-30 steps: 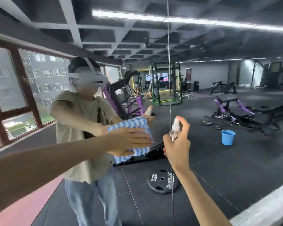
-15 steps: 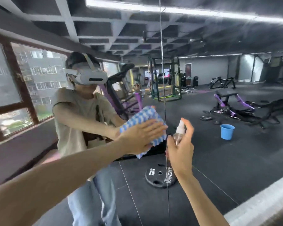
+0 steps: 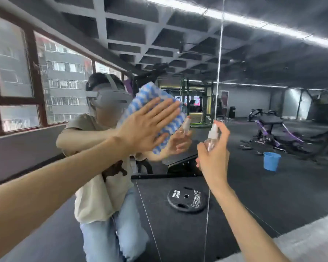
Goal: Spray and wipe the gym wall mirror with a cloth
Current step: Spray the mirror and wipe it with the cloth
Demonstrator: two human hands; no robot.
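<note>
The wall mirror (image 3: 254,186) fills the view, with a vertical seam right of centre. My left hand (image 3: 146,127) lies flat, fingers spread, pressing a blue-and-white striped cloth (image 3: 167,127) against the glass at head height. To its right my right hand (image 3: 212,159) is closed around a small clear spray bottle (image 3: 212,138) with a white nozzle, the index finger resting on top of the nozzle. The bottle stands upright a little way off the glass. My reflection with both hands shows behind the cloth.
Reflected in the mirror are a black weight plate (image 3: 186,199) on the dark floor, a blue bucket (image 3: 271,161), purple benches (image 3: 273,129), a squat rack (image 3: 197,103) and windows (image 3: 62,91) at the left. A pale floor strip (image 3: 311,241) runs along the lower right.
My left hand has slid the cloth upward and rightward on the glass and flattened out. My right hand with the bottle has stayed at about the same place. The view has tilted upward.
</note>
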